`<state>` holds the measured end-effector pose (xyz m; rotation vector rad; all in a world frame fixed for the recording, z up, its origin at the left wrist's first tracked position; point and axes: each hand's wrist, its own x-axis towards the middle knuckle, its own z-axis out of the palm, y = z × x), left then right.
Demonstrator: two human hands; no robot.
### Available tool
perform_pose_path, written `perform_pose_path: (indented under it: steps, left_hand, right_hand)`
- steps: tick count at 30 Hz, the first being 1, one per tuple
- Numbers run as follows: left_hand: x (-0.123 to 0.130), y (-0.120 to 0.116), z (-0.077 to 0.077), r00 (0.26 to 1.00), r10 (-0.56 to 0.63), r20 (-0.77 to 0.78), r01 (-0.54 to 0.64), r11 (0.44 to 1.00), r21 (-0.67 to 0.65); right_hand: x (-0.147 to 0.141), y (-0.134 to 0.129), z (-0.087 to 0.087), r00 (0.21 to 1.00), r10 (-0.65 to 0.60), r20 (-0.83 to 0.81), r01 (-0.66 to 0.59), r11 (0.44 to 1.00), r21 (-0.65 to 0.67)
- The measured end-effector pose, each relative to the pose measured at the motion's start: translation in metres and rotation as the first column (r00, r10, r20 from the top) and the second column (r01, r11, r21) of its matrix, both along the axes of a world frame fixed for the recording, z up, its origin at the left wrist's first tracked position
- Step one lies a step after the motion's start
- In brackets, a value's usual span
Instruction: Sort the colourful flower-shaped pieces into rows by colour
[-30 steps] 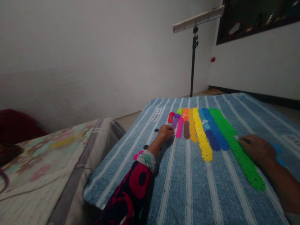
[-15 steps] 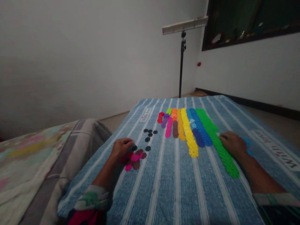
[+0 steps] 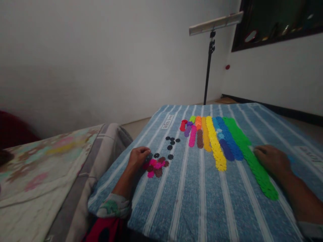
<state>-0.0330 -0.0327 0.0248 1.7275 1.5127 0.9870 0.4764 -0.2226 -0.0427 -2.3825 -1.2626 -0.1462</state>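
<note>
My left hand (image 3: 139, 157) is closed, fingers curled together, at the left edge of a loose pile of pink and brown notched discs (image 3: 157, 165). Whatever its fingers hold is hidden. A black disc (image 3: 156, 155) lies just right of its fingertips, apart from them. My right hand (image 3: 274, 160) is closed too, beside the right edge of a long green row of overlapping discs (image 3: 261, 173). A small pale bit shows at its fingertips, too blurred to name. Left of the green row lie blue, yellow (image 3: 218, 151), orange, brown, pink, purple and red rows.
Several black discs (image 3: 170, 147) lie scattered beyond the pile. A striped blue cloth (image 3: 191, 201) covers the table. On the left is a surface with a patterned cover (image 3: 50, 161). A lamp on a black stand (image 3: 209, 64) rises behind the table.
The view has turned left, so everything sits further right. My left hand has drawn slightly left, away from the black disc by its fingertips. My right hand stays beside the green row.
</note>
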Motion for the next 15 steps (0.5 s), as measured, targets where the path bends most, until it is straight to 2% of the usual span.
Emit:
perform_pose_path:
  steps: [5,11,15]
  left_hand:
    - [-0.010,-0.002,-0.008,0.996,-0.047,-0.069,0.046,0.999,-0.028]
    - [-0.020,-0.004,-0.017,0.968,-0.212,-0.134,0.194,0.972,-0.135]
    - [-0.022,-0.003,-0.019,0.942,-0.262,-0.209,0.230,0.959,-0.165]
  right_hand:
    - [0.008,-0.002,-0.005,0.996,-0.081,0.025,0.082,0.995,-0.048]
    - [0.015,-0.008,-0.006,0.987,-0.158,0.014,0.158,0.986,-0.047]
    - [0.017,-0.011,-0.004,0.978,-0.206,0.011,0.207,0.977,-0.058]
